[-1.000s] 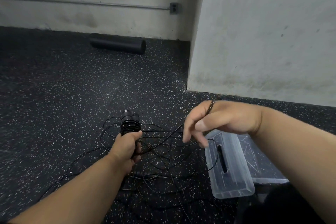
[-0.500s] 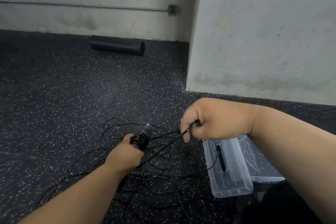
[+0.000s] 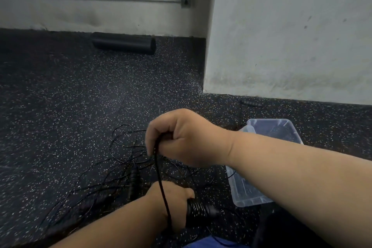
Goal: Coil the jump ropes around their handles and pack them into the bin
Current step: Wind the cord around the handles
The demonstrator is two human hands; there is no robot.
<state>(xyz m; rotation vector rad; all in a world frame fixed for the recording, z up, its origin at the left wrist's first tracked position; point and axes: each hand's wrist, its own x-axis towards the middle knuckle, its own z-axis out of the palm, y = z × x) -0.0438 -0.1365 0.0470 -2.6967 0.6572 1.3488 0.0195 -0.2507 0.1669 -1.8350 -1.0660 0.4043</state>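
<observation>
My left hand grips a black jump rope handle low in the view, its tip pointing right, with several turns of thin black rope wound on it. My right hand is fisted above it, pinching the black rope, which runs taut down across my left wrist. A loose tangle of black rope lies on the speckled floor behind both hands, with another black handle in it. The clear plastic bin sits to the right, partly hidden by my right forearm.
A black foam roller lies by the far wall. A grey wall corner juts out at the right. Another small black handle lies at the foot of that wall. Blue fabric shows at the bottom edge.
My left hand dropped toward me and turned the handle to point right. My right hand moved left over it, pulling the rope up and taut. The view tilted down.
</observation>
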